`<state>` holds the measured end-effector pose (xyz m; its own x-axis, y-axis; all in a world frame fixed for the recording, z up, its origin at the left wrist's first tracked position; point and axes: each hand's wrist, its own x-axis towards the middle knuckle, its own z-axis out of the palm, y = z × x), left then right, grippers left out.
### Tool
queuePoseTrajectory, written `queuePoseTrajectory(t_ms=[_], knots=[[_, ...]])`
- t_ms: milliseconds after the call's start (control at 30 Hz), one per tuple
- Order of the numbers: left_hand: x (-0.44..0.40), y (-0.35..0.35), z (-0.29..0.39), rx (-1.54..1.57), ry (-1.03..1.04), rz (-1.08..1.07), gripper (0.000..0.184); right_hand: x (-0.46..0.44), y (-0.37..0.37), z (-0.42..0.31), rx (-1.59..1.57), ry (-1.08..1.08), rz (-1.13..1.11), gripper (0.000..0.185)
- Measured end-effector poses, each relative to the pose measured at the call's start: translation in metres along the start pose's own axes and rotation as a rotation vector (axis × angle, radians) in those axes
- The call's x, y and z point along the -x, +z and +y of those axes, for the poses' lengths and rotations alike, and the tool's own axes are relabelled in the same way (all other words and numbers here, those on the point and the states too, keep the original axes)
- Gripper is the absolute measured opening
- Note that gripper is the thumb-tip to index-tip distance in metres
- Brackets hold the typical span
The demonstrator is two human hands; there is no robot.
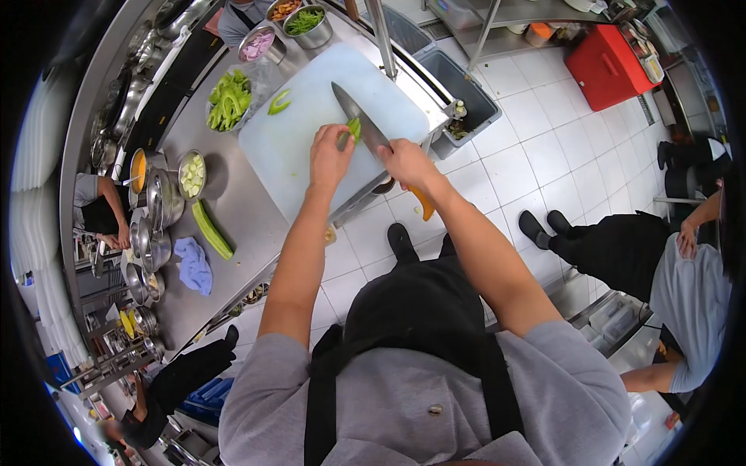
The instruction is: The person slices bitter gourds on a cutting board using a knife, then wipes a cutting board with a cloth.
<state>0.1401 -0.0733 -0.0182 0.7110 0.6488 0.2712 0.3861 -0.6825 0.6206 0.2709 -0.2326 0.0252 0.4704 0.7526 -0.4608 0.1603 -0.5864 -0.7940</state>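
My right hand (409, 165) is closed around the orange handle (423, 205) of a large chef's knife (359, 113). Its blade points away from me across the white cutting board (311, 89). Close to the left of the blade, my left hand (330, 158) pinches a piece of green pepper (354, 129). Whether blade and pepper touch, I cannot tell. Farther up the board lies a loose curved green pepper slice (278, 102). Left of the board, a plastic-lined container holds a heap of cut green pepper (230, 101).
Metal containers of chopped purple onion (257, 45), green strips (304, 22) and orange pieces (283, 9) stand beyond the board. On the steel counter are diced pale vegetables (191, 175), a long green vegetable (211, 228) and a blue cloth (193, 266). A grey bin (475, 101) stands right. Other people are nearby.
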Motion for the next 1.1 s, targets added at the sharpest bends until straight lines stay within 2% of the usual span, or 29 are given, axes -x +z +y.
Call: queuePoseTrajectory(t_ms=[167, 367, 433, 467, 533, 633, 700, 767, 833, 900, 933, 967, 1033, 1100], knots=[[0.001, 0.001, -0.002, 0.016, -0.003, 0.015, 0.022, 0.038, 0.007, 0.017, 0.057, -0.03, -0.042, 0.044], [0.002, 0.002, -0.007, 0.029, -0.017, 0.039, 0.024, 0.1, -0.01, 0.015, 0.07, 0.068, -0.139, 0.043], [0.0, 0.002, -0.011, 0.031, -0.032, 0.04, 0.025, 0.123, -0.021, 0.016, 0.251, 0.13, -0.161, 0.041], [-0.002, 0.003, -0.012, 0.006, -0.088, 0.068, 0.028, 0.131, -0.022, 0.024, 0.255, 0.132, -0.157, 0.041], [-0.004, 0.008, -0.022, -0.013, -0.155, 0.092, 0.03, 0.145, -0.023, 0.042, 0.467, -0.012, -0.017, 0.04], [-0.007, 0.003, -0.022, -0.054, -0.183, 0.02, 0.039, 0.161, -0.037, 0.038, 0.485, 0.016, 0.009, 0.039], [-0.001, -0.006, -0.009, -0.155, -0.08, -0.049, 0.045, 0.166, -0.04, 0.053, 0.415, 0.017, 0.057, 0.039], [0.0, -0.008, -0.008, -0.177, -0.094, -0.094, 0.046, 0.165, -0.046, 0.063, 0.247, 0.145, 0.134, 0.04], [0.003, -0.009, -0.013, -0.199, -0.097, -0.139, 0.047, 0.161, -0.045, 0.067, 0.15, 0.156, 0.152, 0.041], [0.003, -0.006, -0.025, -0.198, -0.232, -0.121, 0.05, 0.152, -0.046, 0.06, 0.053, 0.212, 0.133, 0.041], [0.004, -0.008, -0.022, -0.2, -0.224, -0.099, 0.05, 0.147, -0.043, 0.052, 0.034, 0.213, 0.127, 0.042], [0.013, -0.007, -0.016, -0.169, -0.169, -0.076, 0.053, 0.131, -0.033, 0.073, 0.149, 0.048, 0.212, 0.042], [0.024, -0.007, 0.004, -0.142, -0.107, -0.046, 0.057, 0.12, -0.031, 0.045, 0.036, 0.094, 0.194, 0.041], [0.032, -0.002, 0.026, -0.122, -0.099, -0.042, 0.064, 0.106, -0.03, 0.032, 0.05, 0.081, 0.2, 0.041]])
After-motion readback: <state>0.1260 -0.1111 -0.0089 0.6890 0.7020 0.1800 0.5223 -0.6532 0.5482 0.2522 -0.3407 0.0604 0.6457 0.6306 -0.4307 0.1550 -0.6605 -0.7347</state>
